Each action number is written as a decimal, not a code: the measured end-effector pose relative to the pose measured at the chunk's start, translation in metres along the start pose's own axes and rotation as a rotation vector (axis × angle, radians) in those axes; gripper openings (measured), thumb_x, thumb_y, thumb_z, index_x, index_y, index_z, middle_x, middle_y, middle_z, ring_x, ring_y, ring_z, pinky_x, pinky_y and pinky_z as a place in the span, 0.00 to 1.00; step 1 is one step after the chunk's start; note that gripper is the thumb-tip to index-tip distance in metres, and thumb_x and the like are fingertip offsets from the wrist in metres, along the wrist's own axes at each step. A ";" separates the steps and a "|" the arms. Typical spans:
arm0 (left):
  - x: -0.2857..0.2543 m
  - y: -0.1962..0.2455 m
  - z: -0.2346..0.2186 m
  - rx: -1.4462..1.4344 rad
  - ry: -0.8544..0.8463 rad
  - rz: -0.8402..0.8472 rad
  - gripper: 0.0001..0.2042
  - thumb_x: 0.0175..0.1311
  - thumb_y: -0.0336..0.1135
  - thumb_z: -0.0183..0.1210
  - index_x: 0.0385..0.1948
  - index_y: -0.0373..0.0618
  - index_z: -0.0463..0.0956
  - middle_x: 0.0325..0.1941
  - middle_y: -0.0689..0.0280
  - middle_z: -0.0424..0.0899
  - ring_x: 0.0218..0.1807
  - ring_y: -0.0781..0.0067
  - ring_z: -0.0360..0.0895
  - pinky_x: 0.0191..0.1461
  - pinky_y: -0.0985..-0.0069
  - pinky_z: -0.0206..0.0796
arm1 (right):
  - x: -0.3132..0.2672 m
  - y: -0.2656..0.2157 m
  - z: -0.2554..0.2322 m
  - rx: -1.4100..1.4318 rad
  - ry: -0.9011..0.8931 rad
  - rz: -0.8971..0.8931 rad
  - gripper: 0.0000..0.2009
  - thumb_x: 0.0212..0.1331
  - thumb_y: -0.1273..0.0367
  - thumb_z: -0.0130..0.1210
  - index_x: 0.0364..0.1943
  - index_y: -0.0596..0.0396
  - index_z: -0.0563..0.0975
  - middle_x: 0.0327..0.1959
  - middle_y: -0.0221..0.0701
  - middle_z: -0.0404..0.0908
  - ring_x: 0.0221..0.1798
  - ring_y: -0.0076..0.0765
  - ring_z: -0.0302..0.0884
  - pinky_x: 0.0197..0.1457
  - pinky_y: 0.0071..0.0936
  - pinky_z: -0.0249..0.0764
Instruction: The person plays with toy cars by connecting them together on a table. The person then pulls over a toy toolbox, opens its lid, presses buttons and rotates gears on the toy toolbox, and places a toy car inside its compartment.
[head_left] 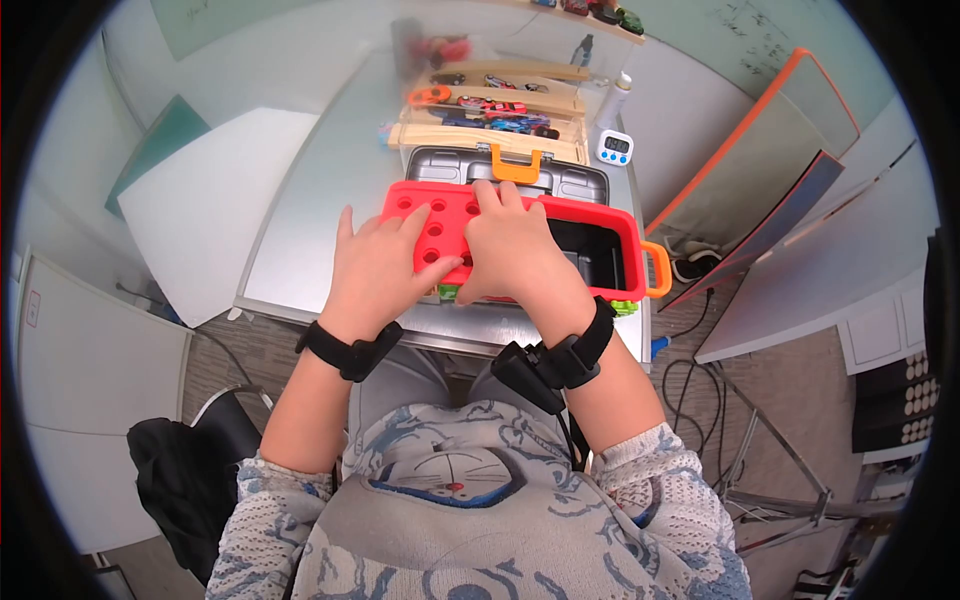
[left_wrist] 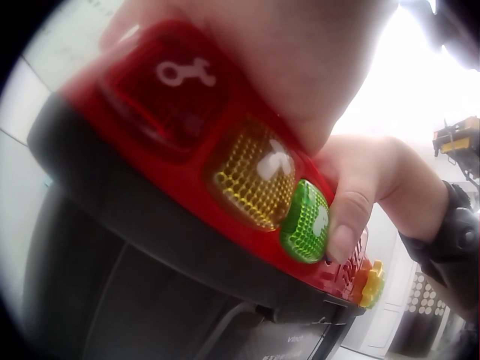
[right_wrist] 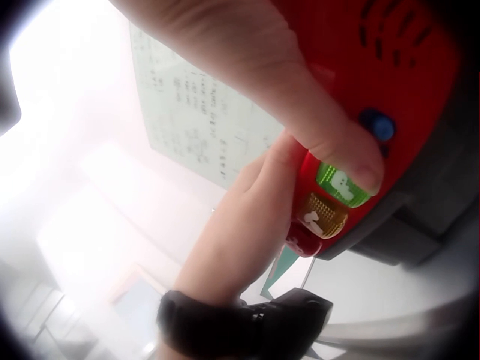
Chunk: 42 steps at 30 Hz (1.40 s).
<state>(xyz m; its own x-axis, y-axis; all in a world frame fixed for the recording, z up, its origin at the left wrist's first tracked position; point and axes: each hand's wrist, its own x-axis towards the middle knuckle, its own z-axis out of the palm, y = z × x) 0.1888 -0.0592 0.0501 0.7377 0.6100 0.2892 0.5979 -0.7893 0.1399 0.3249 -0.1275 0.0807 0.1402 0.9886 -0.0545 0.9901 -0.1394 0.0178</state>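
Note:
A toy toolbox (head_left: 625, 235) has a red rim and dark body, with red, yellow and green (left_wrist: 307, 221) translucent buttons along its front. Over its left part lies a red panel with round holes (head_left: 437, 229). My left hand (head_left: 375, 265) rests on the panel's left part, fingers spread and thumb toward the middle. Beside it, my right hand (head_left: 515, 245) lies across the panel, fingertips near the back edge. Its thumb (right_wrist: 349, 161) touches the green button at the front. The black compartment (head_left: 590, 255) to the right is uncovered.
Behind the box lies a grey lid (head_left: 450, 165) with an orange latch (head_left: 515, 165). Farther back are wooden racks (head_left: 490, 140) of toy cars, a white timer (head_left: 614, 148) and a spray bottle (head_left: 613, 100). The metal table (head_left: 290, 230) extends to the left.

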 end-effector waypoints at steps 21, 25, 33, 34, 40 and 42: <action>-0.006 -0.003 0.022 -0.072 0.168 0.037 0.22 0.54 0.43 0.54 0.50 0.44 0.71 0.34 0.59 0.75 0.41 0.57 0.72 0.58 0.58 0.58 | -0.022 0.016 -0.023 0.655 0.000 0.049 0.30 0.29 0.63 0.69 0.43 0.61 0.75 0.49 0.46 0.71 0.56 0.48 0.66 0.54 0.36 0.68; -0.006 -0.008 0.028 -0.075 0.237 0.081 0.22 0.52 0.46 0.55 0.47 0.41 0.72 0.33 0.59 0.76 0.41 0.58 0.72 0.53 0.57 0.60 | -0.027 0.012 0.018 0.440 0.261 -0.160 0.33 0.26 0.62 0.70 0.45 0.58 0.72 0.50 0.38 0.70 0.54 0.42 0.67 0.51 0.34 0.71; 0.003 -0.010 0.004 -0.115 0.207 0.117 0.20 0.53 0.45 0.55 0.43 0.40 0.75 0.25 0.59 0.78 0.31 0.59 0.75 0.46 0.64 0.62 | -0.024 0.008 0.035 0.373 0.412 -0.076 0.35 0.24 0.63 0.71 0.46 0.57 0.69 0.45 0.33 0.69 0.52 0.38 0.65 0.44 0.35 0.73; 0.008 -0.012 -0.008 -0.202 0.030 0.056 0.20 0.53 0.44 0.56 0.43 0.41 0.75 0.26 0.56 0.79 0.31 0.58 0.76 0.43 0.66 0.65 | -0.024 0.008 0.036 0.352 0.435 -0.087 0.36 0.24 0.63 0.71 0.46 0.57 0.69 0.44 0.33 0.69 0.51 0.38 0.65 0.44 0.35 0.73; 0.030 -0.020 -0.033 -0.249 -0.157 0.039 0.15 0.54 0.40 0.58 0.36 0.37 0.78 0.25 0.53 0.80 0.26 0.58 0.76 0.33 0.72 0.68 | -0.024 0.007 0.033 0.350 0.409 -0.069 0.35 0.24 0.63 0.71 0.46 0.56 0.69 0.44 0.33 0.68 0.52 0.37 0.64 0.43 0.35 0.73; 0.042 -0.032 -0.053 -0.315 -0.030 -0.026 0.14 0.54 0.40 0.57 0.34 0.37 0.78 0.25 0.55 0.80 0.27 0.60 0.77 0.34 0.73 0.67 | -0.025 0.007 0.033 0.349 0.424 -0.070 0.35 0.24 0.63 0.71 0.46 0.56 0.70 0.43 0.33 0.68 0.51 0.37 0.64 0.43 0.35 0.73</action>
<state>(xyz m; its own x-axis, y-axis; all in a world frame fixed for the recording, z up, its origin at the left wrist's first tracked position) 0.1843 -0.0120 0.1078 0.7351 0.6286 0.2538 0.4939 -0.7530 0.4347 0.3290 -0.1550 0.0488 0.1289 0.9224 0.3641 0.9516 -0.0117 -0.3072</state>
